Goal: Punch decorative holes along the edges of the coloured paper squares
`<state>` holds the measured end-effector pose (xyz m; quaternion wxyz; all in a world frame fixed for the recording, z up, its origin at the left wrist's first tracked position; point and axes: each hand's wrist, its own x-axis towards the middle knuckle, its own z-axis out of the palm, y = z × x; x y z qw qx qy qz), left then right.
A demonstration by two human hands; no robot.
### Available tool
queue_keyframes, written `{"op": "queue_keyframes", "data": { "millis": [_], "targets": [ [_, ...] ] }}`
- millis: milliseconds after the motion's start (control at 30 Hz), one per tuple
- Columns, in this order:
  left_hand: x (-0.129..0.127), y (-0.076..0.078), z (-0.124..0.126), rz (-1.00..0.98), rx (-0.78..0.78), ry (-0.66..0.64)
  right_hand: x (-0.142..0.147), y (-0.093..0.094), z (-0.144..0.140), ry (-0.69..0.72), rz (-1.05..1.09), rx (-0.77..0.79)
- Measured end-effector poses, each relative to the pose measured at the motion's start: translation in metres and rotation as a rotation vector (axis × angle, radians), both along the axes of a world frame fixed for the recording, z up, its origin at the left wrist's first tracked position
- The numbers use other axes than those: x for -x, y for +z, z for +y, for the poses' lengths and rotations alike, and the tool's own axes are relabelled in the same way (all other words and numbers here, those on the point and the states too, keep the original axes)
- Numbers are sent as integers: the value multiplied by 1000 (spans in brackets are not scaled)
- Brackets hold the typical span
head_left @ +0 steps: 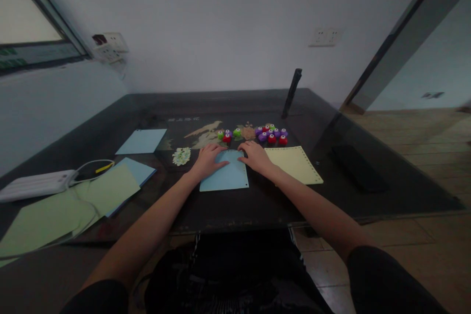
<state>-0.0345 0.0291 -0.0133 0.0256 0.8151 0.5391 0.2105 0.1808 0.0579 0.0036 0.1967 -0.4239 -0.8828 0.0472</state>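
One left hand (pixel 208 161) and one right hand (pixel 256 158), thumbs spread, seem to touch blue paper (pixel 227 176); yellow paper (pixel 294 163) lies right of it.

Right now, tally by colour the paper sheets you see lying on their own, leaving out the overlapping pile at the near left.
Blue: 2 (near blue sheet by the left hand and right hand; far blue sheet)
Pale yellow: 1 (yellow sheet)
Total: 3
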Motion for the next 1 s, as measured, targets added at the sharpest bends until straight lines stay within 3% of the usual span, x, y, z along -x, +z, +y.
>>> {"op": "queue_keyframes", "data": {
  "millis": [300,500,733,867,1000],
  "targets": [
    [0,2,2,-66,-43,-4,-6,0,1,10,362,311],
    [-2,3,1,-91,-74,-40,-6,-2,1,15,361,318],
    [0,8,-2,-137,-94,-74,-5,-2,1,18,194,239],
    [4,16,-4,-255,-181,31,-7,1,2,26,260,243],
    [9,16,1,-563,-191,173,-12,3,6,50,447,371]
  ]
}}
